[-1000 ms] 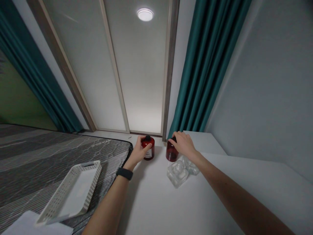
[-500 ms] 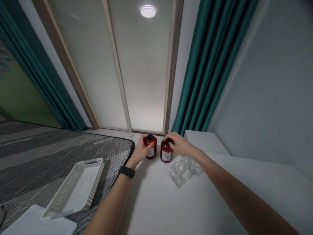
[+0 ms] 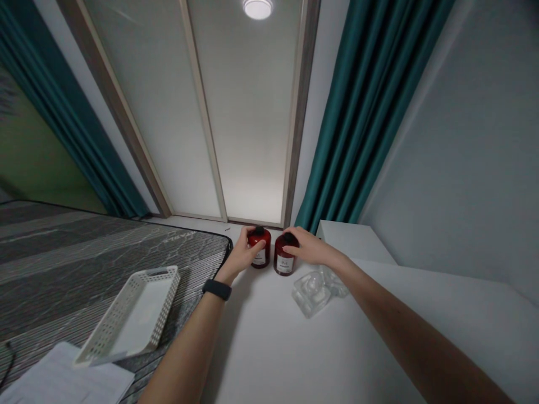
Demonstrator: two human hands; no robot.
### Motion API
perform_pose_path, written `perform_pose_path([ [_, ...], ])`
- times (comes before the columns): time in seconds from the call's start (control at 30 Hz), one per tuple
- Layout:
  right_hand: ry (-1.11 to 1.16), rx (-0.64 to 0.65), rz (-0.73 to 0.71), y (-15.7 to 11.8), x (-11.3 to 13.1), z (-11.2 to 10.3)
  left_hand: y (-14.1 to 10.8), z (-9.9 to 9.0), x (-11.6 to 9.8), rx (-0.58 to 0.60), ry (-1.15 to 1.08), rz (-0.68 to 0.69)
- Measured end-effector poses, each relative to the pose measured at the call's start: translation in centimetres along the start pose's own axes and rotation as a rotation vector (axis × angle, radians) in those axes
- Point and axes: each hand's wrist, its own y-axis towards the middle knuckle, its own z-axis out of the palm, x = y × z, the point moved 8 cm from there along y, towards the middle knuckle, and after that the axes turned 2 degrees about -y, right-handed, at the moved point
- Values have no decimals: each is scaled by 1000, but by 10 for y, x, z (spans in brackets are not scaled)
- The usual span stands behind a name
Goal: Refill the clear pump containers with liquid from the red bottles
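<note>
Two red bottles with black tops and white labels stand upright side by side on the white tabletop, a narrow gap between them. My left hand [image 3: 241, 255] is closed around the left red bottle [image 3: 261, 247], its thumb across the front. My right hand [image 3: 309, 247] is closed on the right red bottle [image 3: 284, 253], with the thumb at its side near the top; the fingers behind it are partly hidden. Just in front of my right forearm lie two clear moulded pieces [image 3: 312, 293], like plastic or glass holders.
To the left, a white perforated basket [image 3: 165, 306] lies on a grey patterned mattress [image 3: 105, 247], beside papers [image 3: 69, 379]. A white box-like block [image 3: 353, 241] stands at the back right. Behind are a frosted sliding door [image 3: 252, 140] and a teal curtain [image 3: 362, 129].
The right bottle has shifted slightly left, nearer the other one. My right thumb and fingers sit more around its side. The view has tilted a little, so everything appears slightly higher.
</note>
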Motion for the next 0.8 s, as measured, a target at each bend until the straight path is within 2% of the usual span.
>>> perform_pose_path([
  [0.27, -10, -15, -1, 15, 8, 8, 1, -5, 3, -7, -6, 18],
  [0.53, -20, -6, -12, 34, 9, 17, 7, -22, 12, -33, -25, -2],
  [0.8, -20, 1, -30, 56, 10, 25, 15, -36, 13, -28, -37, -5],
])
